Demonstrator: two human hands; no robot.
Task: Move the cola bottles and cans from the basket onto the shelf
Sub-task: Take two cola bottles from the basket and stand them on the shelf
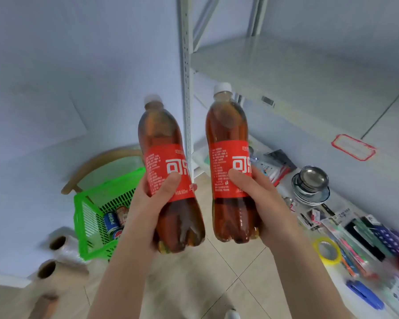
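Two cola bottles are held upright in the centre of the frame, side by side and apart from each other, both clear of the basket and not yet on the shelf. The left hand (157,203) grips the left bottle (166,139) around its lower half, fingers wrapped behind the body and the thumb pressed across the red label. The right hand (258,199) grips the right bottle (226,125) in the same manner, thumb on the label, fingers curled round the far side. Both bottles carry white caps, hold dark brown liquid nearly to the neck, and tilt slightly. The green plastic basket (88,203) sits at the lower left of the frame, below and behind the left forearm, in front of a curved wooden rail (101,162). Inside it lie cans (111,221), at least two blue ones marked Pepsi and one reddish one; the forearm hides the rest of the interior. The white metal shelf (286,72) occupies the upper right of the frame, its perforated upright (187,65) running down just behind the left bottle; the upper board shows a bare grey surface. A lower board along the right edge holds stacked steel bowls (311,180), a yellow tape roll (327,250), packaged stationery and a blue item (364,295), all blurred. A red-bordered label (352,147) is fixed to the white panel at the right of the frame. Rolls of clear film (60,244) lie at the lower left edge. The floor (194,272) is pale tile.
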